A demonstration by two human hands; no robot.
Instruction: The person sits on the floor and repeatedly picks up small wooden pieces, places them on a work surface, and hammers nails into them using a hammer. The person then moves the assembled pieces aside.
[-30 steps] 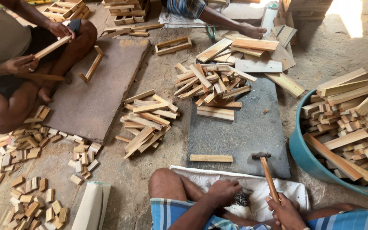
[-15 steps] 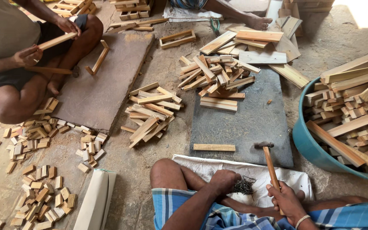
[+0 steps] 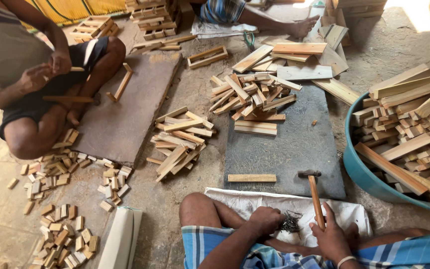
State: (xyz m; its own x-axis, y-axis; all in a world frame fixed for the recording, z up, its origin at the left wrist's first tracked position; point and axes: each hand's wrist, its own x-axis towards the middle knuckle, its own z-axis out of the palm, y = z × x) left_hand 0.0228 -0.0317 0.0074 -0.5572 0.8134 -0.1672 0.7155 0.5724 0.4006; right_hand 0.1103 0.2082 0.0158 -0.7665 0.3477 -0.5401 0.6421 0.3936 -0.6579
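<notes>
Right hand (image 3: 330, 238) is wrapped around the hammer (image 3: 314, 195) handle, head resting on the dark slab (image 3: 294, 149). Left hand (image 3: 265, 220) is clenched over nails (image 3: 290, 222); beyond it, a wooden strip (image 3: 252, 178) lies crosswise on the slab, nearer the left hand.

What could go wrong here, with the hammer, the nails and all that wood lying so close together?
The left hand rests in a loose pile of nails on the white cloth by bare legs, so pricks seem likely. The right hand grips the hammer low on its handle; a swing at the single wooden strip might glance off.
</notes>
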